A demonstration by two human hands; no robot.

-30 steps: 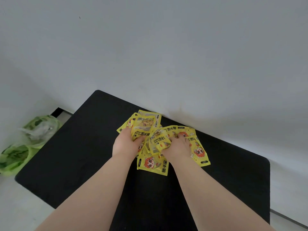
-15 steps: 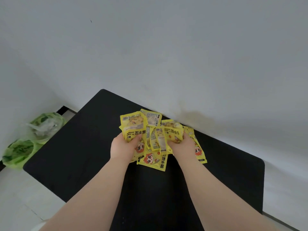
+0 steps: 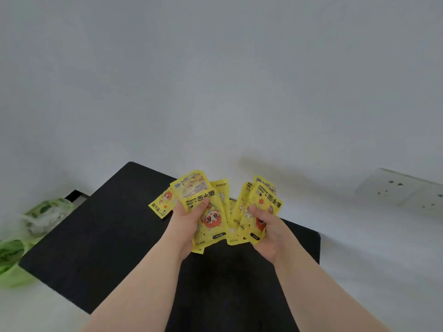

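Several yellow hand-warmer packets with a red-haired cartoon face are lifted above a black table (image 3: pixel 100 236). My left hand (image 3: pixel 184 226) grips one fanned bunch of packets (image 3: pixel 203 207), thumb on the front. My right hand (image 3: pixel 268 233) grips a second bunch of packets (image 3: pixel 261 202) beside it. A further packet (image 3: pixel 161 205) shows at the left behind my left hand; I cannot tell whether it lies on the table or is held.
Green plastic bags (image 3: pixel 28 226) sit on the floor left of the table. A white wall stands right behind the table, with a white socket plate (image 3: pixel 402 188) at the right. The table's front part lies under my forearms.
Both hands have gathered the packets from a pile on the table and raised them. The bunches now stand upright and apart, one in each hand.
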